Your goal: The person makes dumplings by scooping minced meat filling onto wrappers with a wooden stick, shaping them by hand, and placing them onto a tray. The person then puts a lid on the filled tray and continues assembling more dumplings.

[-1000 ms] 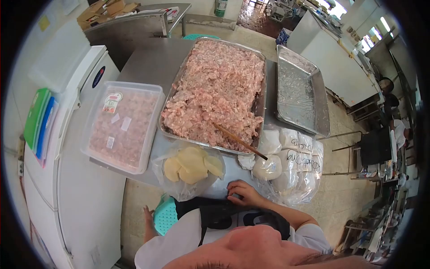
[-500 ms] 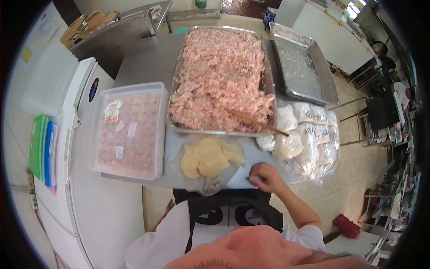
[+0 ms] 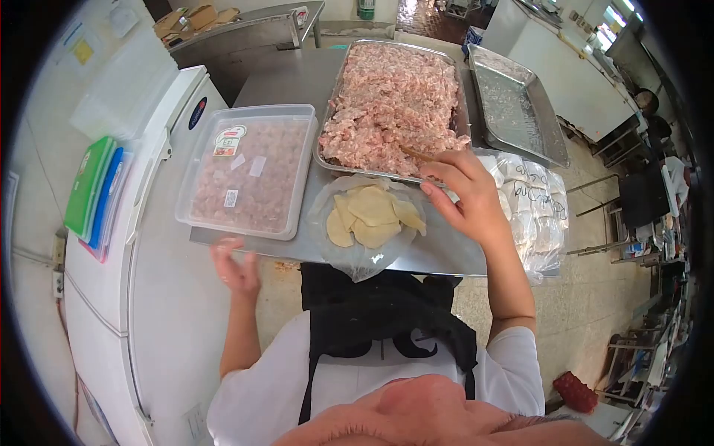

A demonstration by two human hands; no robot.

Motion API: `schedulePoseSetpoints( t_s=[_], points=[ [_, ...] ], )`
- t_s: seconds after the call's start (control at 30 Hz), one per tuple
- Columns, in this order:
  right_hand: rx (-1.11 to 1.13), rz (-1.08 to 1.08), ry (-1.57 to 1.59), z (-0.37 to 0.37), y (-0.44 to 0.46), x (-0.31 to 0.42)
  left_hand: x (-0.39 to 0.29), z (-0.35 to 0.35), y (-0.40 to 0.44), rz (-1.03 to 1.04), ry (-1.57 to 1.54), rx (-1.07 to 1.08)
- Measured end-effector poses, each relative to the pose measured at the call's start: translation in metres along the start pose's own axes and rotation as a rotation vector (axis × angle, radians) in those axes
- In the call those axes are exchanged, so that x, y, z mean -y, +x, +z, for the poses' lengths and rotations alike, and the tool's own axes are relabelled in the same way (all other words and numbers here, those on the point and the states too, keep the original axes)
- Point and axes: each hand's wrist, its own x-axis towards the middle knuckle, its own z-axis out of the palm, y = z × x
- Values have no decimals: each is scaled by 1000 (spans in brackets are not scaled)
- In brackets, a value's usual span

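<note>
A large metal tray [image 3: 320,160] is heaped with ground meat [image 3: 401,97]. A thin wooden stick [image 3: 416,153] slants out of the meat near the tray's front right corner. My right hand [image 3: 468,195] is closed over the stick's near end, which its fingers hide. In front of the tray, a pile of thin round yellowish wrappers [image 3: 373,215] lies on a clear plastic bag [image 3: 362,260]. My left hand [image 3: 236,267], slightly blurred and empty, has its fingers apart just off the front edge of a lidded plastic container [image 3: 286,230] with rows of pinkish pieces.
Clear bags of wrapped white packs [image 3: 532,201] lie at the table's right, beyond my right hand. Behind them stands a metal tray [image 3: 513,111] with meat scraps. A white freezer [image 3: 175,297] stands close on my left. The steel table's front edge [image 3: 446,264] faces me.
My right hand has moved up from the table's front edge onto the stick. My left hand has come up beside the container. The camera view has shifted.
</note>
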Motion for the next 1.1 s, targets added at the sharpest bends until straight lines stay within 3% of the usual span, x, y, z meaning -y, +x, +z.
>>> schedulePoseSetpoints(
  t_s=[0.07, 0.13, 0.2, 0.3, 0.37, 0.5, 0.6, 0.67, 0.7, 0.77, 0.8, 0.87, 1.0, 1.07, 1.1],
  points=[
    [112, 23, 2, -6, 7, 3, -38, 34, 32, 165, -65, 222],
    [180, 52, -52, 0, 6, -17, -66, 85, 61, 7, -234, 591],
    [245, 79, -118, 7, -2, -41, -67, 142, 62, 126, -375, 770],
    [296, 176, -212, 19, -18, -72, -80, 203, 49, 249, -477, 872],
    [305, 191, -301, 28, -26, -84, -84, 223, 39, 508, -325, 968],
    [353, 226, -295, 38, -30, -99, -79, 234, 29, 509, -212, 1070],
    [428, 318, -266, 42, -34, -100, -74, 228, 23, 361, -341, 981],
    [401, 319, -316, 41, -34, -98, -70, 226, 23, 49, -559, 995],
    [397, 308, -316, 38, -31, -95, -68, 223, 24, 51, -552, 987],
    [600, 403, -493, 26, -22, -88, -67, 216, 25, -298, -685, 875],
    [592, 393, -496, 19, -20, -86, -66, 214, 24, -291, -681, 865],
    [553, 276, -632, 6, -17, -83, -64, 211, 19, -1098, -1096, 655],
    [393, 187, -537, -3, 5, -60, -51, 206, 13, -1293, -1333, 406],
    [339, 71, -438, 11, 12, -58, -43, 200, 12, -864, -829, 686],
    [338, 67, -436, 20, 15, -60, -44, 192, 17, -864, -826, 682]
  ],
)
